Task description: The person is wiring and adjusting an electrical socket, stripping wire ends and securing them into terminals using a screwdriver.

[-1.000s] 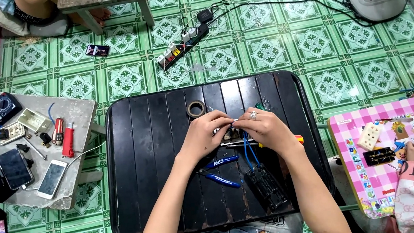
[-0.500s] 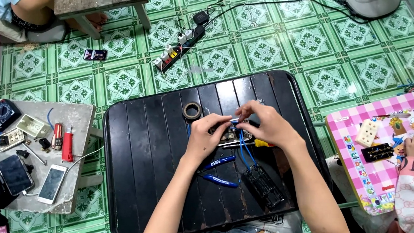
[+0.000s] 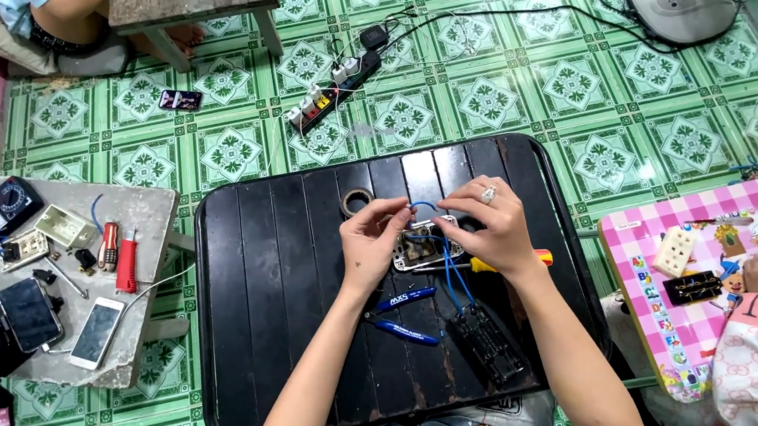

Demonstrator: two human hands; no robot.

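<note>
Black slatted table [image 3: 295, 293], both hands pinching blue wire [image 3: 451, 275] – thin (looped), silver socket [image 3: 419, 253] beneath

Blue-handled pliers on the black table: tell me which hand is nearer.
Left. The left hand is just above the blue-handled pliers, with its wrist beside them; the right hand is farther off, up and to the right.

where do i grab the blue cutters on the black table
Take the cutters by the two blue handles, coming from above on the left side. They lie flat with handles spread and pointing right, just below the left hand; the dark jaws at their left end are short and give little to hold.
</note>
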